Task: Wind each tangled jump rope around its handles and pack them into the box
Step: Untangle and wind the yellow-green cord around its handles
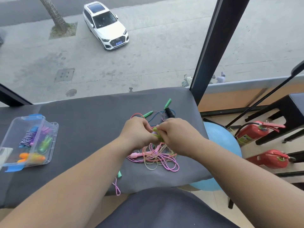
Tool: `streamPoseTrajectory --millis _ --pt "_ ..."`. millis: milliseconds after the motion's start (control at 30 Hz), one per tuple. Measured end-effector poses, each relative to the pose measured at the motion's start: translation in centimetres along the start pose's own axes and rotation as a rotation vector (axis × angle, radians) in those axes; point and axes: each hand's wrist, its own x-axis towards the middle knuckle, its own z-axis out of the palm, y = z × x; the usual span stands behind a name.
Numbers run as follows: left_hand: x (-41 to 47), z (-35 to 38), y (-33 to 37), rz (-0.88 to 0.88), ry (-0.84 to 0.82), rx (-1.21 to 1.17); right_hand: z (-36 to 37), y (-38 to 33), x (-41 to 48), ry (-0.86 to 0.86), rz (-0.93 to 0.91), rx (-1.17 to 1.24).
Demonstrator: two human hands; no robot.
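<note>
My left hand [137, 132] and my right hand [178, 136] meet above a tangled pile of thin jump ropes [156, 157], pink, purple and yellowish. Both pinch a small yellow-green and lilac handle bundle [156, 131] between the fingers. A pink handle [135, 155] lies under my left wrist. Green handles [148, 114] [167, 103] and a black handle [168, 112] lie just beyond my hands with blue cord. A clear plastic box [49, 134] with blue latches stands open at the left, holding several wound ropes.
A grey cloth covers the table [82, 116], which butts against a large window. Another green handle [119, 174] and a purple rope loop [117, 189] lie near the front edge. To the right are a blue exercise ball [220, 135], two red fire extinguishers [253, 130] and black stools.
</note>
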Motion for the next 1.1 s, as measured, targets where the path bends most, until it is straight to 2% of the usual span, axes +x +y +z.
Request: streamPoseTrajectory --millis 100,167,267,400,467,567,667,733,800,900,1000,1100 --pt "0.4 -0.6 0.1 -0.104 0.061 -0.120 0.9 0.5 -2.0 0.174 0.021 0.051" --pt "1.2 -1.9 -0.4 -0.233 0.116 -0.324 1.5 0.7 -3.4 0.219 -0.013 0.063" --pt "1.2 -2.8 -0.6 -0.302 0.067 -0.475 2.4 0.7 -4.7 0.260 -0.061 0.163" --pt "-0.5 -2.8 1.3 -0.254 -0.159 -0.653 2.6 1.4 -5.1 0.363 -0.103 0.227" --pt "-1.3 -3.3 2.3 -0.151 -0.297 -0.670 2.3 2.4 -5.5 0.415 -0.170 0.254" --pt "-2.4 -3.6 3.3 -0.072 -0.395 -0.654 1.9 3.9 -5.9 0.465 -0.224 0.334" --pt "-3.2 -3.4 3.7 -0.039 -0.483 -0.741 1.1 3.6 -5.6 0.501 -0.145 0.514" --pt "-3.4 -3.3 3.7 -0.022 -0.515 -0.791 0.3 2.9 -5.3 0.400 -0.018 0.698" --pt "-3.6 -3.3 3.5 -0.028 -0.511 -0.769 -0.6 2.9 -5.1 0.211 0.076 0.776" --pt "-4.1 -3.2 2.9 -0.048 -0.519 -0.637 -2.1 4.5 -4.2 -0.078 0.083 0.576" --pt "-4.8 -2.3 2.5 -0.067 -0.547 -0.514 -3.7 5.5 -2.7 -0.379 -0.065 0.255" --pt "-4.9 -1.6 2.4 -0.056 -0.559 -0.429 -4.7 5.7 -1.3 -0.578 -0.096 0.226"
